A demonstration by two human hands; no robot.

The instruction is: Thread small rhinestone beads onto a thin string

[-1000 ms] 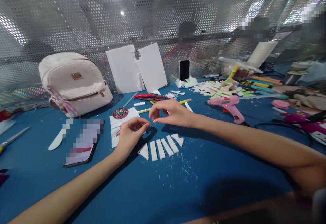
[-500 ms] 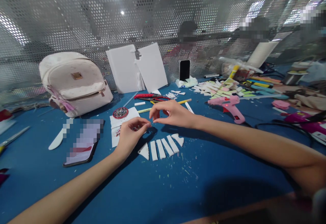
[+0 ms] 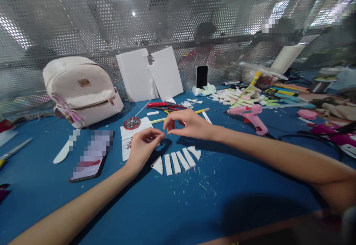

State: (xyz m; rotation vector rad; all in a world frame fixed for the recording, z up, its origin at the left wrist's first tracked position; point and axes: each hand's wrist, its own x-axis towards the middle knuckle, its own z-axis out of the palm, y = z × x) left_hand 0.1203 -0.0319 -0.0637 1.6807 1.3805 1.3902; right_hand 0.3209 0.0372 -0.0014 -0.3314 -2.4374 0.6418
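Note:
My left hand [image 3: 143, 144] is closed in a pinch, thumb against forefinger, above the edge of a white paper sheet [image 3: 125, 133]. Facing it, my right hand [image 3: 189, 124] is curled with thumb and forefinger bent toward each other. Their fingertips almost meet; whatever they hold is too small to make out. Just below lie several white foam strips [image 3: 175, 162] in a fan, with a pointed white piece [image 3: 157, 165] at the left end and a notched one [image 3: 194, 152] at the right. A red-rimmed round dish of small beads [image 3: 131, 123] sits on the paper.
A pink glue gun [image 3: 251, 117] lies right of my right hand, before a heap of foam offcuts [image 3: 239, 96]. Red-handled pliers [image 3: 164, 106] lie behind. A phone [image 3: 91, 156] and pale backpack [image 3: 83, 92] are at left; white boards [image 3: 136, 76] lean on the mesh.

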